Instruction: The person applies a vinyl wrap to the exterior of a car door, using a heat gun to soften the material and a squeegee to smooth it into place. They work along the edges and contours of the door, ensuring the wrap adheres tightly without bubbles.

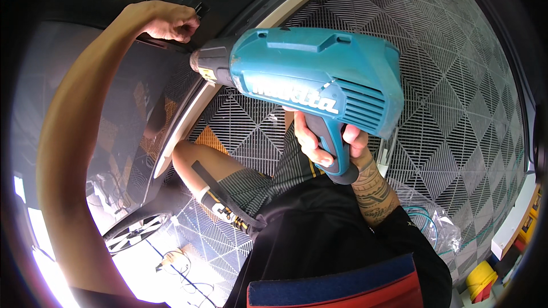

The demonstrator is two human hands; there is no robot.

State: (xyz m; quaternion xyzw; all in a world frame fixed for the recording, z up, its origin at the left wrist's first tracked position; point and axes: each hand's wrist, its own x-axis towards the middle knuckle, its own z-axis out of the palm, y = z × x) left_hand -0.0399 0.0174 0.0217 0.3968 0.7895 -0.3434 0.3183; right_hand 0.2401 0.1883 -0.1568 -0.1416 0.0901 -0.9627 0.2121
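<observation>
My right hand (313, 144) is wrapped round the black and teal grip of a large teal heat gun (319, 68). The gun lies level across the view. Its scuffed metal nozzle (194, 61) points left, close to my left hand (171, 21). That hand's fingers are curled closed against the dark trim (208, 1) of a car. What they pinch, if anything, is hidden. Below this hand stretches the glossy dark grey car panel (85, 43). Very near the camera, at the bottom, is a red squeegee-like blade (342, 299) with a dark blue felt-like edge (337, 286); no hand touches it.
A pale sill edge (185, 120) runs beside the car panel. The floor (445, 108) is slatted grey tile in a diamond pattern. A car wheel (134, 235) shows at lower left. Clear plastic wrapping (439, 231) lies at lower right, near a yellow object (481, 276).
</observation>
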